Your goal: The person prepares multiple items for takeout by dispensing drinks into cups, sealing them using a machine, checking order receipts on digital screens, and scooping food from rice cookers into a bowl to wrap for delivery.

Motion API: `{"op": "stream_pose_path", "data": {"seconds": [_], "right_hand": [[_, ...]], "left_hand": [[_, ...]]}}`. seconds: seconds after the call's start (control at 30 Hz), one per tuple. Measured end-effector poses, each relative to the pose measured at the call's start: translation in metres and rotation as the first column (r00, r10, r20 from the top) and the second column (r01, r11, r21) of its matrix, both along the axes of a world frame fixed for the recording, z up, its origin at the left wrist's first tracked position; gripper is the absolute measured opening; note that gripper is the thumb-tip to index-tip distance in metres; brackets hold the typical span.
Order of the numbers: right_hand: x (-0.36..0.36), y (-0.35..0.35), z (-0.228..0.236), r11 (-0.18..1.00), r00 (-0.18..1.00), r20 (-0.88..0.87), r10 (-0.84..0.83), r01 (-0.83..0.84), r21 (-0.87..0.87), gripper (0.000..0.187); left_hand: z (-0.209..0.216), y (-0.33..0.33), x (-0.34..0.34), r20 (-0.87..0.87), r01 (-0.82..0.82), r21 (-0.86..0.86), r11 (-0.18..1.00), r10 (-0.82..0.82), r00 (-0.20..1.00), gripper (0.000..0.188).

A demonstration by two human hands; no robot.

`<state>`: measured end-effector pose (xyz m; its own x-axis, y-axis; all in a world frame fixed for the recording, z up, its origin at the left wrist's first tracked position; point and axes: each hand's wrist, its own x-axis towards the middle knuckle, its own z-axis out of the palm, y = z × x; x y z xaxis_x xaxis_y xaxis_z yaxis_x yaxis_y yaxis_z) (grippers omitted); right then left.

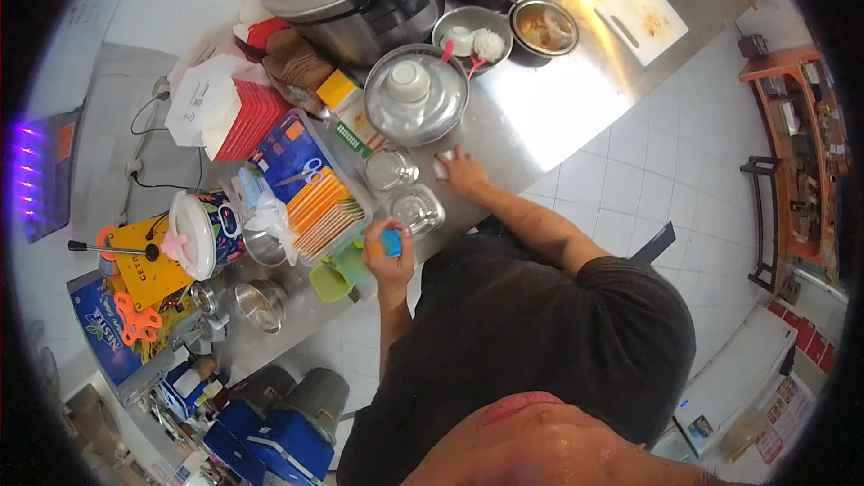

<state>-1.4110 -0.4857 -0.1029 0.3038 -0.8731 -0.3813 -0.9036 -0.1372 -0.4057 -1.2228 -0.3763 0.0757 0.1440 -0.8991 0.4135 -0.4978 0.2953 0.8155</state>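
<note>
My left hand [396, 256] is closed around a small blue and orange object [391, 243] of a kind I cannot make out, near the counter's front edge. My right hand [464, 173] presses down on the steel counter [477, 139], its fingers over a small white piece [443, 164] that looks like a cloth or tissue. Between the hands stand two clear glass containers [417, 209]. Just beyond them is a round metal lid [417, 117] with a white bowl [408, 81] on top.
A plastic bin [360, 196] of orange packets and scissors lies left of the glass containers, a green container [331, 283] nearer me. Large metal cookers [306, 0], a bowl with a pink spoon [472, 22], a strainer [544, 27] and a white cutting board [641, 23] line the back.
</note>
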Motion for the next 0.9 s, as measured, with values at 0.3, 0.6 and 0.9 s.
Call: {"op": "stream_pose_path", "data": {"seconds": [0.3,0.6,0.9], "right_hand": [[-0.153,-0.041,0.043,0.441,-0.107,0.429,-0.897,-0.282,0.852,0.050],[-0.336,-0.163,0.112,0.511,-0.372,0.672,-0.640,0.446,0.734,0.042],[-0.508,-0.245,0.117,0.722,0.105,0.937,-0.334,0.667,0.183,0.046]], "left_hand": [[0.016,-0.091,-0.035,-0.004,0.120,0.168,0.978,-0.121,0.993,0.032],[0.077,-0.429,-0.277,0.302,0.373,-0.044,0.927,-0.343,0.889,0.057],[0.065,-0.539,-0.438,-0.176,0.380,0.079,0.922,-0.362,0.915,0.080]]}}
